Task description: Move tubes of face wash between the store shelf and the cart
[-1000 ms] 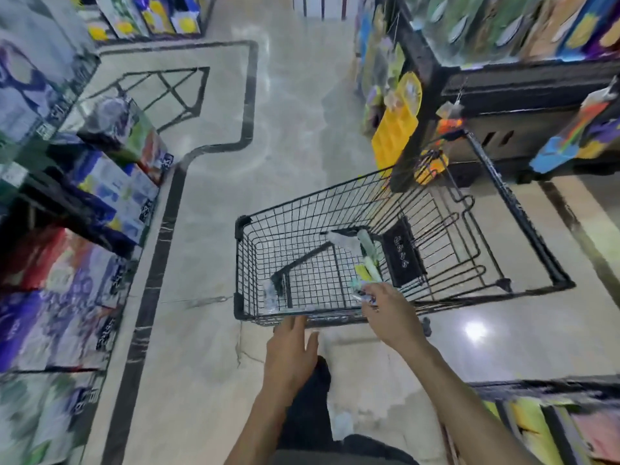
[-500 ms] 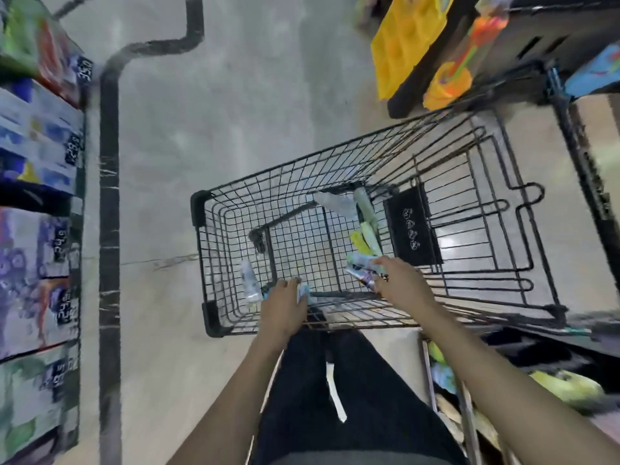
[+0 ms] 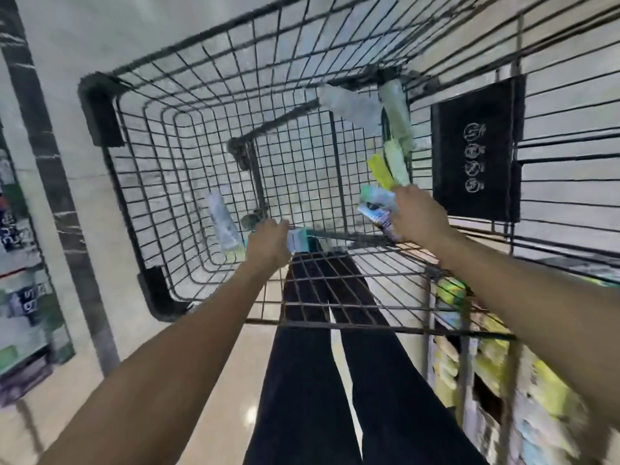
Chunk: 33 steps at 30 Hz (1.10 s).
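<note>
A black wire cart [image 3: 100,115] fills the view from above. Both my hands reach down into its basket. My left hand [image 3: 268,246] is closed on a white and teal tube [image 3: 297,239] at the near wall. A white tube with a green cap [image 3: 223,226] lies just left of that hand. My right hand [image 3: 416,213] grips several tubes at once, among them a blue and purple one [image 3: 375,209] and pale green and yellow ones [image 3: 391,166] sticking up. A clear whitish tube [image 3: 349,105] and a pale green tube [image 3: 396,109] lie at the far end of the basket.
A black child-seat flap [image 3: 476,146] hangs on the cart's right side. Shelves with blurred packages stand at the left [image 3: 23,313] and at the lower right [image 3: 496,380]. My dark trousers [image 3: 318,380] show below the cart, on a pale tiled floor [image 3: 53,35].
The camera has tilted down and come much closer to the cart. My left hand went from the cart's near edge into the basket and closed on a tube. My right hand keeps its bundle.
</note>
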Tool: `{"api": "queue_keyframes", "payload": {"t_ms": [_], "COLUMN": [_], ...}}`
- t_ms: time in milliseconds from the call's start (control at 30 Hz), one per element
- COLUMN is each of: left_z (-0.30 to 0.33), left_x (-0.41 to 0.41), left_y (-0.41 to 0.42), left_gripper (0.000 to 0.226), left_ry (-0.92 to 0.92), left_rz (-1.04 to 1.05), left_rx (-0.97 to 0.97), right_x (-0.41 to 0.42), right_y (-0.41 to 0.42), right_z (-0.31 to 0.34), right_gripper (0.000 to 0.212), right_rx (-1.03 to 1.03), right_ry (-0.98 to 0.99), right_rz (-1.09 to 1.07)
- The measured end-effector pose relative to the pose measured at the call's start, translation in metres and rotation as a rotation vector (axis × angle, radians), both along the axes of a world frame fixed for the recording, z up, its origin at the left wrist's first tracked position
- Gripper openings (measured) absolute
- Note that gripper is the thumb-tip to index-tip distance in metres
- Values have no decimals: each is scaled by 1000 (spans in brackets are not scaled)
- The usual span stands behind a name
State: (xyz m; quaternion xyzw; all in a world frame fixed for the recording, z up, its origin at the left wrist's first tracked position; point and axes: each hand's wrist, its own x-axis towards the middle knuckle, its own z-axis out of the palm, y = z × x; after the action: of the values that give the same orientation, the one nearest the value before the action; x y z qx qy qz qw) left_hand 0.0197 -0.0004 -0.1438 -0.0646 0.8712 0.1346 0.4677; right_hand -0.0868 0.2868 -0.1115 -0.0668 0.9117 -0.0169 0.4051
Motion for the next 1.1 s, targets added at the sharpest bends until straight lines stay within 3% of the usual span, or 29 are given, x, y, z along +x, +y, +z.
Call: {"api": "queue_keyframes", "payload": {"t_ms": [167, 433, 533, 700, 800, 1100], "left_z": [-35, -47, -41, -10, 24, 154], "left_x": [11, 10, -2, -21, -30, -39], "left_y": [-7, -13, -16, -17, -12, 3], "left_gripper": [52, 31, 21, 37, 35, 30], "left_ry": [-9, 43, 50, -50, -41, 62], "left_rz": [-12, 23, 193, 722, 952, 1221], "left_rx": [-37, -44, 35, 184, 309, 601], "right_x": [2, 4, 4, 4, 8, 15], "right_y": [2, 1, 0, -4, -8, -20], "right_z": [-36, -44, -35, -7, 19, 133], "right_gripper": [49, 27, 18, 24, 28, 36], "right_rx": [103, 168, 126, 35, -164, -543], "right_ry": [39, 53, 93, 213, 231, 279], "right_rz": [79, 122, 99, 114, -86, -495]}}
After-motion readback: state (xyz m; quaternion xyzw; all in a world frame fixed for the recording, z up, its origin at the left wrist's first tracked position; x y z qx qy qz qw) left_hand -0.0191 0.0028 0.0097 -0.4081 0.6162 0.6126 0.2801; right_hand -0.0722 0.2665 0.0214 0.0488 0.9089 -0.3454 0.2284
